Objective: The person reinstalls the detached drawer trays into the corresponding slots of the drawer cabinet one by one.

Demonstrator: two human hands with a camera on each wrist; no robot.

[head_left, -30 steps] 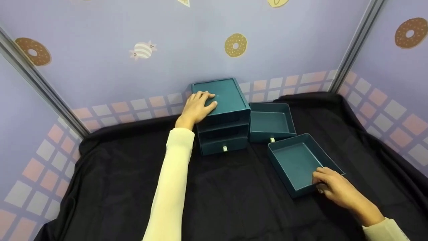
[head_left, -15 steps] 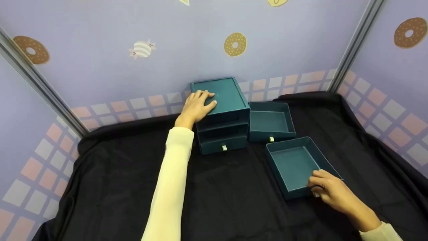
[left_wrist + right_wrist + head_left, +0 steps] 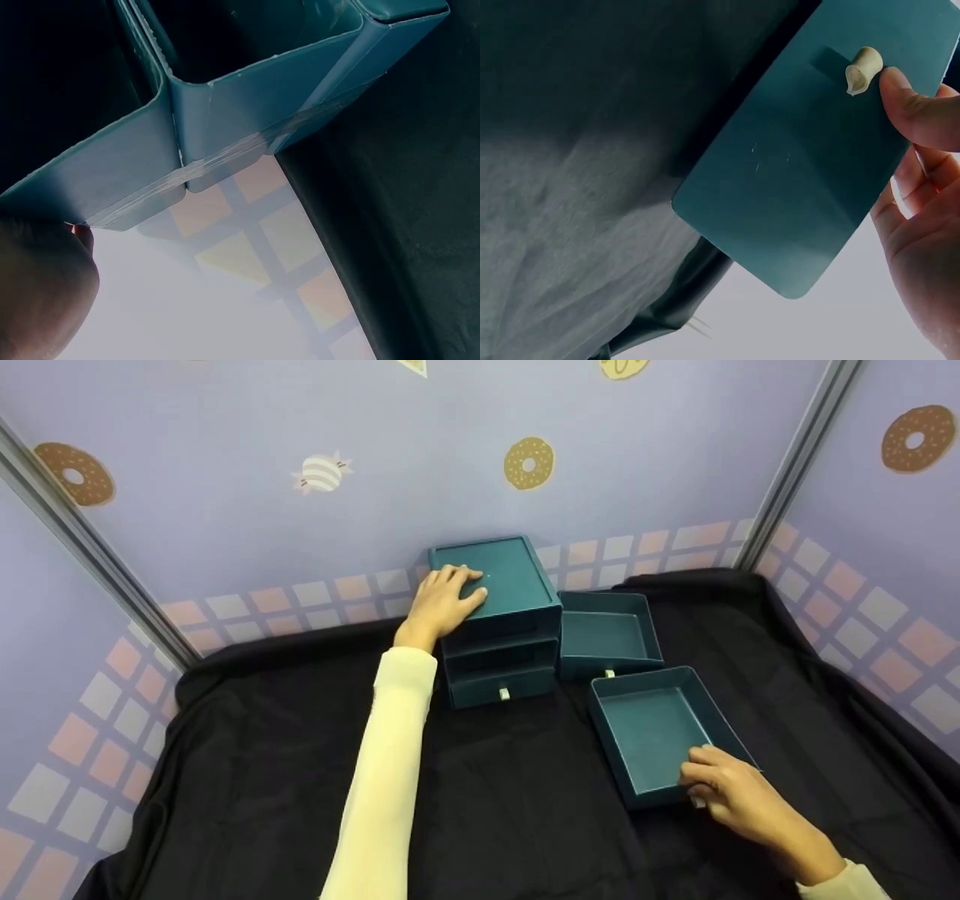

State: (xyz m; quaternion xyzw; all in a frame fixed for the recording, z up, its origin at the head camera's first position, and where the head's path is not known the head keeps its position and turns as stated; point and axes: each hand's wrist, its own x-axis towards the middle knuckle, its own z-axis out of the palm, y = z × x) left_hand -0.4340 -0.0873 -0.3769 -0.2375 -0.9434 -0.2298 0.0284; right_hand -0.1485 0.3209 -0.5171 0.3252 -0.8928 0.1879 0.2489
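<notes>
A dark teal mini drawer cabinet point(image 3: 514, 577) stands near the back wall. Its upper two slots show no drawer; a bottom drawer point(image 3: 469, 690) with a pale knob sits in it. My left hand point(image 3: 441, 604) rests on the left part of the cabinet top, fingers spread. My right hand point(image 3: 731, 795) holds a loose teal drawer point(image 3: 649, 727) by its near panel. In the right wrist view the thumb presses the drawer front point(image 3: 787, 187) beside a pale knob point(image 3: 866, 67), fingers behind. Whether this drawer touches the cloth cannot be told.
Another loose drawer point(image 3: 604, 634) lies right against the cabinet, its knob side facing me. Black cloth point(image 3: 487, 810) covers the surface and bunches along the walls. Printed lavender panels point(image 3: 420, 472) enclose the back and both sides.
The drawer in my right hand has shifted left and slightly towards me, and turned a little straighter. My left hand has stayed in place on the cabinet.
</notes>
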